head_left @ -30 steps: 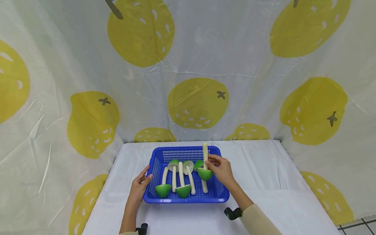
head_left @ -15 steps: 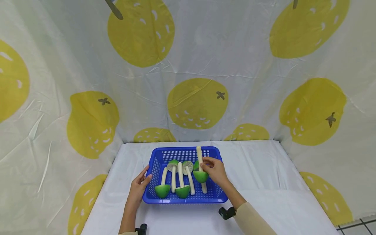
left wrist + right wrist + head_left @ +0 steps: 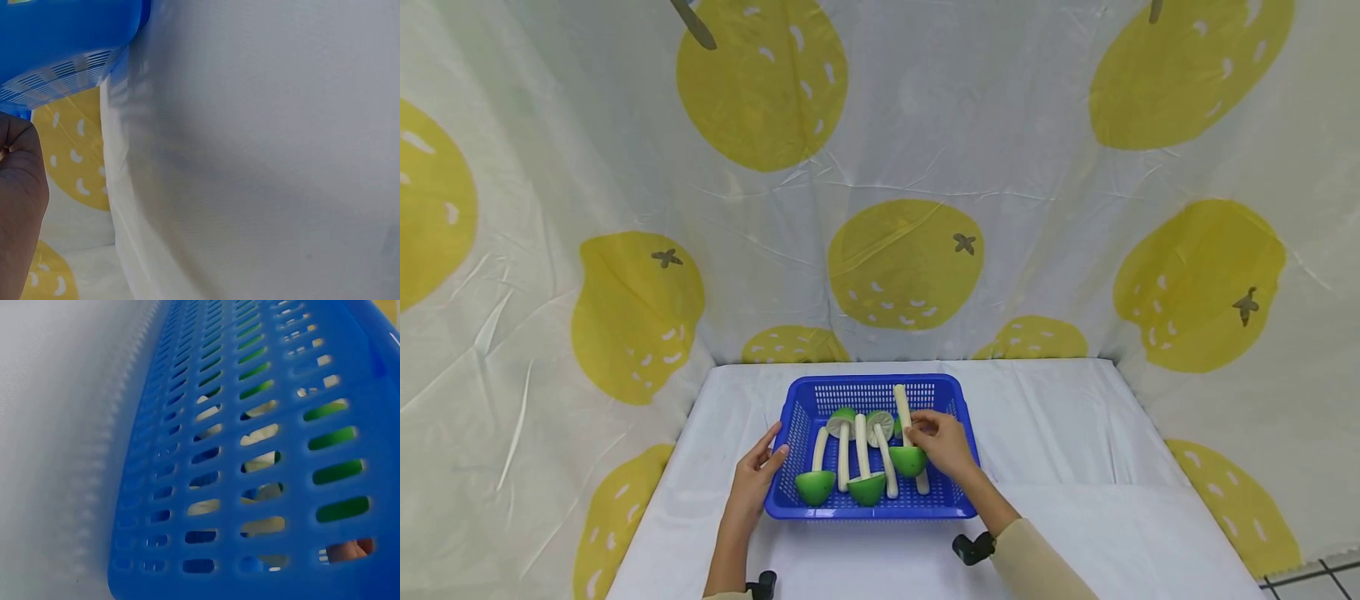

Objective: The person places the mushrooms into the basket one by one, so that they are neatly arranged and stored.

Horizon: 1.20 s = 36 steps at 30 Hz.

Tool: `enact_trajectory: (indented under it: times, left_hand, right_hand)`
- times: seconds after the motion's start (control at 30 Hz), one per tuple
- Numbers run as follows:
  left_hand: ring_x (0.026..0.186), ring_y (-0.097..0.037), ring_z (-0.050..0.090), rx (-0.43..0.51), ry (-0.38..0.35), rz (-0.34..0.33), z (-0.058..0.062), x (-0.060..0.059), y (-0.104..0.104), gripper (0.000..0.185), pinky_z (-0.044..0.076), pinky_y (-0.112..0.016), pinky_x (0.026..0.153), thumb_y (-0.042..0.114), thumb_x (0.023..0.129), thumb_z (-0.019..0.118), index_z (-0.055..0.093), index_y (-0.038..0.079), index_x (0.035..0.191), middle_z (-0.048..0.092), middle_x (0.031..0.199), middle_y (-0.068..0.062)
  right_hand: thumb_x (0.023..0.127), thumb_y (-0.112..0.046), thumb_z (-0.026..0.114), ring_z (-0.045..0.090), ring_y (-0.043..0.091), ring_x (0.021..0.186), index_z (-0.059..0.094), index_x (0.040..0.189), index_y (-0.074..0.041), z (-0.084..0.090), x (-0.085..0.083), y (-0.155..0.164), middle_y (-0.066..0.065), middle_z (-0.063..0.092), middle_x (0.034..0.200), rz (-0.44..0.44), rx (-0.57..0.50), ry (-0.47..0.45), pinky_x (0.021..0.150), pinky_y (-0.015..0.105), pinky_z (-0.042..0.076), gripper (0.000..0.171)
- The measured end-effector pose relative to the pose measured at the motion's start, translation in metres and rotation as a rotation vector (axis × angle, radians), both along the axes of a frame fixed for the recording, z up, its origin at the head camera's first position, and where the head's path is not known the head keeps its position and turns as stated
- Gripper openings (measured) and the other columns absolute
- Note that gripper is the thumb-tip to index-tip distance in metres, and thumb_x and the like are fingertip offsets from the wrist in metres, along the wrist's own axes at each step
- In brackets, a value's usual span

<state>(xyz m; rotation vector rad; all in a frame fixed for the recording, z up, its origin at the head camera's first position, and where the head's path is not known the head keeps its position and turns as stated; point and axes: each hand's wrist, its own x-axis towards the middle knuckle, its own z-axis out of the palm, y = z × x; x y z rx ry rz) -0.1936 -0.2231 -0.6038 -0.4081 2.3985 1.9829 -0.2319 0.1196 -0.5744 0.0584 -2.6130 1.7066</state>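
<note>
I see my right hand (image 3: 942,442) pinching a mushroom (image 3: 906,433) over the basket (image 3: 957,498), stem tilting away-left from the fingers; left hand (image 3: 754,479) rests relaxed at the basket's left rim.

White-clothed table (image 3: 1060,433) inside pale curtain walls (image 3: 1000,167) printed with big yellow fruit; tiled floor (image 3: 1311,575) at right.
</note>
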Motion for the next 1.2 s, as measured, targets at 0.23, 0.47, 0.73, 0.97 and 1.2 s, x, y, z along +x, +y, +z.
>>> enact_trajectory:
  times: [0.23, 0.47, 0.73, 0.97, 1.2]
  left_hand:
    - [0.092, -0.018, 0.057, -0.009, -0.001, 0.003, 0.001, 0.000, 0.000, 0.060, 0.054, -0.022, 0.074, 0.045, 0.097, 0.070, 0.051, 0.031, 0.153, 0.054, 0.101, -0.006]
    - [0.092, -0.017, 0.055, 0.001, -0.005, -0.007, -0.002, -0.002, -0.002, 0.060, 0.053, -0.022, 0.074, 0.043, 0.098, 0.070, 0.050, 0.031, 0.153, 0.053, 0.100, -0.005]
    - [0.088, -0.015, 0.057, 0.008, 0.001, -0.012, -0.004, -0.004, -0.002, 0.060, 0.054, -0.022, 0.072, 0.042, 0.098, 0.069, 0.051, 0.028, 0.153, 0.054, 0.098, -0.003]
    - [0.088, -0.016, 0.057, 0.003, 0.007, -0.015, 0.002, -0.001, 0.001, 0.059, 0.053, -0.022, 0.072, 0.043, 0.098, 0.069, 0.051, 0.029, 0.153, 0.054, 0.098, -0.004]
    - [0.085, -0.015, 0.056, 0.012, 0.027, -0.013, 0.000, -0.002, 0.000, 0.055, 0.052, -0.024, 0.072, 0.039, 0.099, 0.069, 0.053, 0.029, 0.151, 0.054, 0.094, -0.002]
  right_hand:
    - [0.092, -0.015, 0.076, 0.065, 0.012, 0.073, 0.075, 0.117, -0.006, -0.002, 0.003, -0.006, 0.003, 0.074, 0.090, 0.029, 0.007, -0.024, 0.061, 0.025, 0.055, 0.027]
    - [0.089, -0.014, 0.078, 0.067, 0.014, 0.074, 0.076, 0.110, -0.002, -0.005, 0.004, -0.009, 0.007, 0.075, 0.089, 0.078, 0.040, -0.014, 0.059, 0.027, 0.055, 0.024]
    - [0.088, -0.017, 0.079, 0.065, 0.015, 0.079, 0.075, 0.107, -0.002, -0.012, 0.006, -0.008, 0.005, 0.074, 0.089, 0.107, 0.087, -0.038, 0.063, 0.028, 0.054, 0.024]
    - [0.091, -0.014, 0.075, 0.069, 0.018, 0.087, 0.074, 0.109, 0.000, -0.012, 0.007, -0.009, 0.005, 0.074, 0.092, 0.143, 0.117, -0.039, 0.069, 0.031, 0.056, 0.023]
    - [0.094, -0.014, 0.073, 0.068, 0.018, 0.085, 0.073, 0.112, 0.001, -0.014, 0.006, -0.009, 0.007, 0.074, 0.095, 0.167, 0.170, -0.055, 0.066, 0.032, 0.057, 0.023]
